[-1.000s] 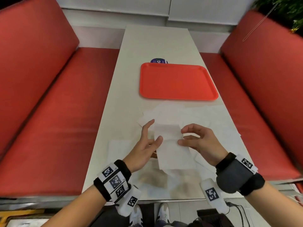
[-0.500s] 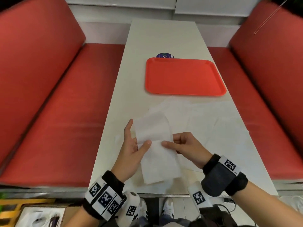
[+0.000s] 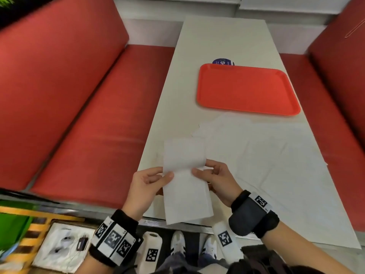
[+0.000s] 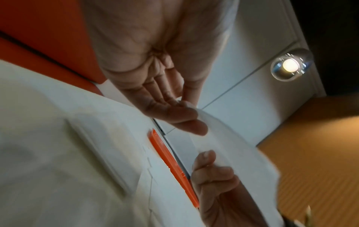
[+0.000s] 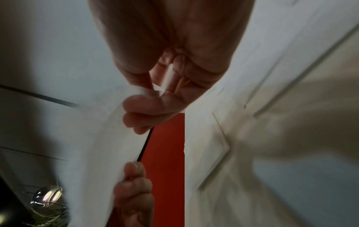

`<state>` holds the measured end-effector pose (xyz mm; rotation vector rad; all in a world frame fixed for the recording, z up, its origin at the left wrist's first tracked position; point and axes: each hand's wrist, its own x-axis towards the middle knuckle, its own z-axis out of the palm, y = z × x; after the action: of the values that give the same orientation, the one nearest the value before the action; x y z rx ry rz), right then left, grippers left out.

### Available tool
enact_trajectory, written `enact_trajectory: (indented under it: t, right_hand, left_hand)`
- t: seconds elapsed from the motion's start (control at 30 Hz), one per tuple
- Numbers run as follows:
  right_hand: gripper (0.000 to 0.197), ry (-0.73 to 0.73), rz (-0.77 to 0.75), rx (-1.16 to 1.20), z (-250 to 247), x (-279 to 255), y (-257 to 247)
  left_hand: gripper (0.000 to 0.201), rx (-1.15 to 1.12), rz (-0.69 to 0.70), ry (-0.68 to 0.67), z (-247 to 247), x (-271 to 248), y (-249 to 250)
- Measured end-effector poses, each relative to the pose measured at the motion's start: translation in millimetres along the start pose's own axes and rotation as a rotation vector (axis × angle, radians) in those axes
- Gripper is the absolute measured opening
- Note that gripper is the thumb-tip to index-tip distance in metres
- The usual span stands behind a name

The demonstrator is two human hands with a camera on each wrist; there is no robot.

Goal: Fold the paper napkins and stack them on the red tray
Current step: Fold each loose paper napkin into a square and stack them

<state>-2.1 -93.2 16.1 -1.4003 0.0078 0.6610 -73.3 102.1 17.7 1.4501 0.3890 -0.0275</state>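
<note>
**Napkin held between both hands**

The left hand point(image 3: 144, 186) and right hand point(image 3: 219, 180) each pinch a side edge of a long white napkin point(image 3: 185, 175), holding it above the near edge of the surface point(image 3: 227, 40). More napkins point(image 3: 266, 155) lie flat beside it. The red tray point(image 3: 246, 89) sits farther back.

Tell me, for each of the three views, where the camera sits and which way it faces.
Head: on the head, looking down at the table, red tray and both hands holding a napkin.
Left wrist: along the left hand toward the napkin; the right hand shows too.
Right wrist: along the right hand; left fingers below.
Shared: all three show the napkin.
</note>
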Motion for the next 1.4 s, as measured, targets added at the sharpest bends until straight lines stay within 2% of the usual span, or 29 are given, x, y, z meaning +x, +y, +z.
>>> enact_trajectory:
  t: [0.07,0.17,0.23,0.33,0.4,0.47,0.53,0.67,0.77,0.87,1.07,1.27,1.33,1.4]
  right_hand:
    - [0.018,-0.019,-0.002,-0.006,3,-2,3]
    - [0.029,-0.083,0.030,-0.040,5,-6,3]
    - [0.031,-0.105,0.051,-0.037,6,-7,2]
    - [0.017,-0.047,0.022,-0.077,8,-6,6]
    - [0.011,0.016,-0.023,-0.115,10,-6,9]
    - [0.014,0.057,-0.053,-0.140,12,-3,11]
    - [0.018,0.111,-0.070,-0.156,15,2,12]
    - [0.023,0.244,-0.130,-0.234,18,19,12]
    - [0.024,0.297,-0.142,-0.400,17,32,11]
    - [0.025,0.311,-0.113,-0.530,18,41,8]
    - [0.029,0.292,-0.070,-0.649,20,55,16]
    - [0.033,0.234,-0.046,-0.676,17,55,20]
    - [0.032,0.266,-0.081,-0.698,9,51,15]
    - [0.030,0.357,-0.146,-0.719,-6,47,10]
  left_hand:
    - [0.023,-0.051,-0.043,0.010,-8,0,-5]
    - [0.015,-0.029,-0.084,-0.036,-16,0,-8]
    - [0.023,0.003,-0.111,-0.063,-19,-1,-5]
    - [0.024,-0.018,-0.145,-0.084,-20,-1,0]
    - [0.019,-0.003,-0.111,-0.081,-20,0,-1]
    - [0.003,0.105,-0.027,-0.054,-20,4,-2]
    - [0.015,0.225,0.043,-0.013,-20,10,-2]
    - [0.027,0.537,0.151,0.101,-18,26,5]
    - [0.035,0.718,0.213,0.072,-15,37,6]
    - [0.039,0.812,0.183,0.038,-13,44,2]
    - [0.045,0.880,0.178,0.023,-13,53,-10]
    - [0.055,1.131,0.020,-0.076,-13,54,-14]
    - [0.058,1.224,-0.012,-0.107,-9,50,-8]
    - [0.063,1.278,-0.014,-0.122,-5,45,-3]
